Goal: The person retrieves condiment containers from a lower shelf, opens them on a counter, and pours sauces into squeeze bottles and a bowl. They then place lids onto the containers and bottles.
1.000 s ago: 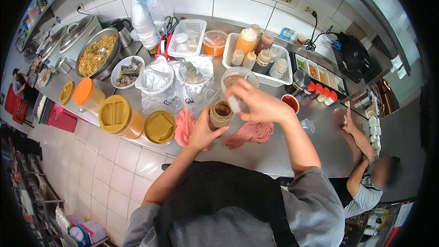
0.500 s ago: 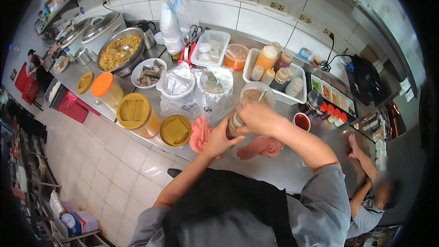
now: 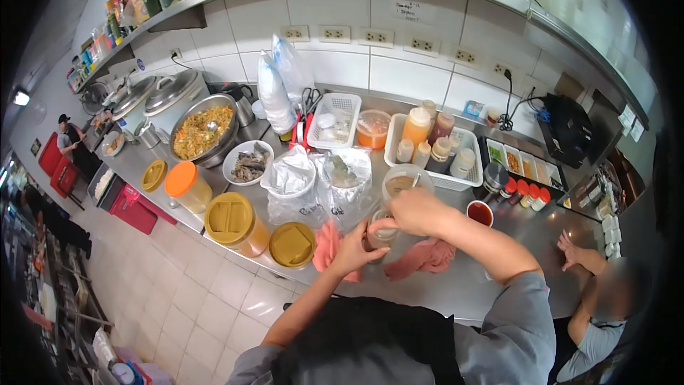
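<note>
My left hand (image 3: 353,248) is wrapped round the side of a small clear jar (image 3: 383,235) with something brownish inside, held over the steel counter. My right hand (image 3: 419,212) is closed at the jar's mouth, its index finger bent across the rim; whatever the other fingers hold is hidden. Just beyond stands a clear tub (image 3: 408,173) of brownish contents with a spoon (image 3: 417,179) in it. One pink cloth (image 3: 422,257) lies crumpled right of the jar, and another pink cloth (image 3: 328,244) is by my left hand.
Squeeze bottles fill a white basket (image 3: 472,177) at the back. A cup of red sauce (image 3: 479,212) stands right, near red-capped shakers (image 3: 524,190). Foil-covered tubs (image 3: 291,175) and yellow-lidded jars (image 3: 235,225) are left. A co-worker's hand (image 3: 574,251) rests at the counter's right end.
My view has tilted up, so more of the shelf shows and the counter sits lower. Both hands stay at the jar; my right index finger now shows bent across its mouth.
</note>
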Motion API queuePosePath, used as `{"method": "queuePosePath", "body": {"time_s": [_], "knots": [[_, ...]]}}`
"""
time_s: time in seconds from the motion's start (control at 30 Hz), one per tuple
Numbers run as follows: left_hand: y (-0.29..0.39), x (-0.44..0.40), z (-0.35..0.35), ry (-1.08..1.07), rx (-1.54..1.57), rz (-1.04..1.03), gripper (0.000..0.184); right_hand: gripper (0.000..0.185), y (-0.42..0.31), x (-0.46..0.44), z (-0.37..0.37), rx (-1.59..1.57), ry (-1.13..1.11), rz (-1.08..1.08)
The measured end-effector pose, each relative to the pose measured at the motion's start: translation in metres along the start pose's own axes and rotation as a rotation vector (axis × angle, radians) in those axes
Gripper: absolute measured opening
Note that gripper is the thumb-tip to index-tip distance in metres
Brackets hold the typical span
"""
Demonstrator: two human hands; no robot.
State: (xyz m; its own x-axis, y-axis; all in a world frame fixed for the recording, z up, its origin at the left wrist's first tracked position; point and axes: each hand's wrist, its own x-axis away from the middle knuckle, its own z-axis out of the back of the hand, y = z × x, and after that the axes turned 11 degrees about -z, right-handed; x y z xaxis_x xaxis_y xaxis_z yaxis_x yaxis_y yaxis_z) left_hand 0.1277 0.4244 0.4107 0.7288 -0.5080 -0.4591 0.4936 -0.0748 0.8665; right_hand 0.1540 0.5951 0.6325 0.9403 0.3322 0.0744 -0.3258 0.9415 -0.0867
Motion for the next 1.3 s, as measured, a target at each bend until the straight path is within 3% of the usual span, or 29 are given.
{"method": "queuePosePath", "body": {"time_s": [0.03,0.13,0.23,0.3,0.37,0.47,0.53,0.6,0.67,0.73,0.87,0.97,1.07,1.17,1.3], "knots": [[-0.003,-0.001,0.001,-0.013,-0.092,-0.081,0.089,0.073,0.004,-0.001,-0.002,-0.096,0.1,0.063],[0.002,-0.001,0.0,-0.029,0.009,-0.033,0.088,0.07,0.01,-0.011,0.001,-0.016,-0.17,-0.026],[0.015,-0.002,0.0,0.007,0.027,-0.016,0.088,0.057,0.021,-0.014,0.007,0.007,-0.049,0.011],[0.017,-0.003,0.003,-0.004,-0.075,-0.044,0.089,0.052,0.028,-0.016,-0.013,-0.173,0.085,0.377],[0.003,0.0,0.0,-0.029,0.009,0.027,0.088,0.043,0.022,-0.01,-0.027,-0.155,0.093,0.472],[-0.009,0.0,0.001,-0.071,-0.011,0.128,0.09,0.047,-0.009,-0.014,-0.005,0.082,-0.263,-0.136],[-0.009,-0.002,0.004,-0.071,-0.03,0.104,0.091,0.052,-0.006,-0.016,-0.002,0.145,-0.293,-0.16],[-0.009,-0.005,0.008,-0.044,-0.003,-0.015,0.092,0.055,0.005,-0.016,-0.003,0.094,-0.174,0.033],[-0.01,-0.006,0.008,-0.038,0.084,-0.045,0.093,0.058,0.024,-0.008,-0.018,-0.077,0.081,0.442],[-0.01,-0.004,0.008,-0.053,0.222,0.006,0.092,0.062,0.026,-0.013,-0.032,-0.119,0.096,0.389],[0.001,-0.005,0.007,-0.029,0.022,-0.009,0.088,0.062,0.025,-0.02,-0.042,-0.11,0.094,0.213],[0.016,-0.006,0.008,-0.086,-0.067,-0.019,0.09,0.062,0.008,-0.015,-0.04,-0.052,0.032,-0.129],[0.006,-0.008,0.012,-0.161,-0.135,0.03,0.084,0.062,0.012,-0.008,-0.024,-0.071,-0.047,-0.079],[0.016,-0.013,0.014,-0.096,0.238,0.028,0.087,0.06,0.034,-0.005,-0.034,-0.185,0.122,0.329],[0.007,-0.009,0.01,-0.089,0.063,0.039,0.092,0.059,0.038,-0.013,-0.038,-0.228,0.033,0.221]]}}
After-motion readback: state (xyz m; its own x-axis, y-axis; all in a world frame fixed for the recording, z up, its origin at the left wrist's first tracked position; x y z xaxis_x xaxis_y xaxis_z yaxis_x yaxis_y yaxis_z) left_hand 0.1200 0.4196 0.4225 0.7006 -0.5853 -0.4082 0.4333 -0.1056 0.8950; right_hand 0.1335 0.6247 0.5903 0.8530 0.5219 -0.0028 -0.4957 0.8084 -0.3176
